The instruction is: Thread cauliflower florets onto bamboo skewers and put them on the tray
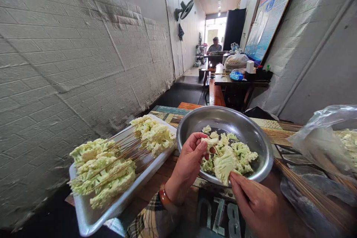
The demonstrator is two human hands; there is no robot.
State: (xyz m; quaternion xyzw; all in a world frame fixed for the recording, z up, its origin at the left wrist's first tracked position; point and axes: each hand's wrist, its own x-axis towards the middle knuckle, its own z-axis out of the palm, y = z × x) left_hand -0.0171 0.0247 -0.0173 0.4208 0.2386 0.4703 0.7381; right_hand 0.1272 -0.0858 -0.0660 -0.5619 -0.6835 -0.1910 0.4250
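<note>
My left hand (189,156) pinches a small cauliflower floret (209,142) above the near left side of a steel bowl (192,124). To its right, my right hand (253,199) grips the stem end of a larger cauliflower floret (224,165) between thumb and fingers, over the bowl's near rim. Inside the bowl lie several loose florets (243,153). On the left, a white tray (111,210) bears skewered cauliflower (106,176) in two clusters, with thin sticks (126,148) running between them. Whether a stick is in either hand, I cannot tell.
A bundle of bare skewers (309,191) lies at right beside a clear plastic bag (320,132) with cauliflower inside. Beyond are a bench (216,93), tables with bags (236,61), and a seated person (215,46). A brick-patterned wall (69,63) borders the left.
</note>
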